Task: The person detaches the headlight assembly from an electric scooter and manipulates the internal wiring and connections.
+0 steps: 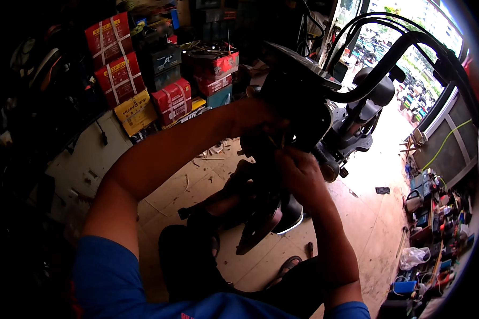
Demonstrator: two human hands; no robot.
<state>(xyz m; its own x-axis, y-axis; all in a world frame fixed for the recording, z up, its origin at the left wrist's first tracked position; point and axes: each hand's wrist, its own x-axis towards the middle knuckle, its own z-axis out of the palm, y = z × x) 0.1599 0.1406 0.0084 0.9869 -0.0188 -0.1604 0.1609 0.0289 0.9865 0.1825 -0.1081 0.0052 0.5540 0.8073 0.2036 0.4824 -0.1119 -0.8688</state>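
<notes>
In front of me stands a dark scooter, its black handlebar point(378, 74) curving up to the right. My left hand point(253, 117) reaches in under the dark front housing point(298, 80), its fingers bent and mostly in shadow. Just below and to the right, my right hand point(300, 167) is closed, thumb and fingers pinched together close to the left fingertips. Thin strands, perhaps wires, show faintly between the two hands. What either hand holds is too dark to make out.
Strapped red boxes point(120, 80) and a yellow box point(135, 112) are stacked at the far left. Another scooter point(356, 122) stands beyond, toward the bright doorway. Tools and bottles crowd a low shelf point(436, 234) at right. A small dark-handled tool point(310, 249) lies on the tiled floor.
</notes>
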